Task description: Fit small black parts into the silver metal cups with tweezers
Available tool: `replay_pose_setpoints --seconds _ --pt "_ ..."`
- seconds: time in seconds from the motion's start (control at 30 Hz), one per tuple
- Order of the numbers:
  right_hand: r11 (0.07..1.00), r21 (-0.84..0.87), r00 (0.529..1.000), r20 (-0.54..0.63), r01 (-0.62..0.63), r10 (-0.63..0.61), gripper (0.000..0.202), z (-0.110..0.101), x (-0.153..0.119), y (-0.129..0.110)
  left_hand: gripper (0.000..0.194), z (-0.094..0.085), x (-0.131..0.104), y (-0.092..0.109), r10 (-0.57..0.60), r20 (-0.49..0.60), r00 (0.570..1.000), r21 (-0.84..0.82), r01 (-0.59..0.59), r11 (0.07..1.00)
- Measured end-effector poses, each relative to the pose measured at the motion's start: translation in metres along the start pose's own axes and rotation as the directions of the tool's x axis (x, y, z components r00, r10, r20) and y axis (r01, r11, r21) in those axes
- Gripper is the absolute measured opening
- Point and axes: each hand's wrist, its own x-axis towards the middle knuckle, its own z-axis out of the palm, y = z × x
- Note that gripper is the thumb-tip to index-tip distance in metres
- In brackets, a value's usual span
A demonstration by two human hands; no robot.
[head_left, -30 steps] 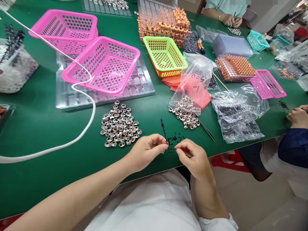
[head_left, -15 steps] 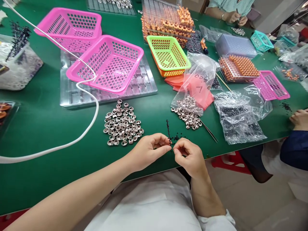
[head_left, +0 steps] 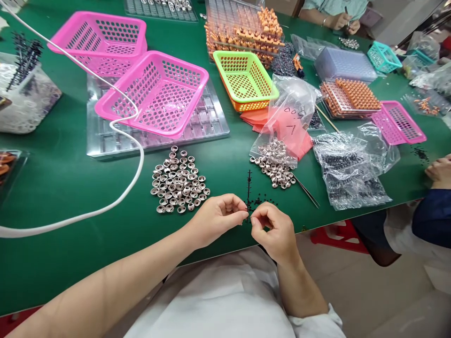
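Near the table's front edge, my left hand (head_left: 220,217) is closed, thumb and fingers pinching a thin black plastic strip (head_left: 249,184) with small side nubs. The strip points away from me. Just to the right, my right hand (head_left: 276,230) is closed in a pinch close to the strip's near end; what its fingertips hold is too small to make out. Small black pieces (head_left: 260,200) are scattered on the green table beyond the fingers. To the left lies a pile of silver metal cups (head_left: 181,180), and more metal cups (head_left: 278,171) spill from a clear bag (head_left: 289,101).
Tweezers (head_left: 306,190) lie right of the cups. Pink baskets (head_left: 155,94) and a green basket (head_left: 244,77) stand behind. A white cable (head_left: 139,164) crosses the left side. Bagged black parts (head_left: 348,173) lie at right. Another person's hand (head_left: 440,170) rests at the right edge.
The black strip has turned slightly and stands more upright in the picture. Both hands have shifted slightly left, still pinched near each other.
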Motion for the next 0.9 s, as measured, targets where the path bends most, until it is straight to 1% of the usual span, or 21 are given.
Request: replay_pose_setpoints --seconds 0.23,0.33,0.47,0.6,0.67,0.73,0.9 --pt "0.996 -0.038 0.997 0.016 0.076 -0.076 0.014 0.000 0.000 0.002 0.018 -0.001 0.002 0.000 -0.068 0.003 0.998 -0.070 0.068 0.995" --pt "0.984 -0.098 0.988 0.047 0.150 -0.146 0.016 -0.001 -0.001 0.003 0.017 -0.001 0.003 0.001 -0.104 0.002 0.995 -0.085 0.104 0.991" --pt "0.920 -0.256 0.954 0.038 0.297 -0.297 0.019 0.001 -0.001 0.003 0.018 -0.001 0.002 0.000 -0.114 -0.025 0.993 -0.053 0.113 0.992" --pt "0.821 -0.414 0.910 0.043 0.392 -0.413 0.022 0.005 0.000 0.003 0.016 0.000 0.001 -0.001 -0.062 -0.069 0.996 0.045 0.065 0.997" --pt "0.785 -0.464 0.898 0.059 0.411 -0.436 0.022 0.006 -0.001 0.002 0.016 0.000 0.001 -0.001 -0.042 -0.074 0.996 0.089 0.049 0.995" --pt "0.767 -0.491 0.895 0.065 0.413 -0.441 0.022 0.008 -0.001 0.001 0.016 0.001 0.000 -0.001 -0.030 -0.075 0.997 0.125 0.040 0.991" --pt "0.794 -0.509 0.925 0.011 0.333 -0.381 0.022 0.010 0.000 0.002 0.016 0.002 -0.003 -0.002 0.006 -0.076 0.997 0.204 0.010 0.979"
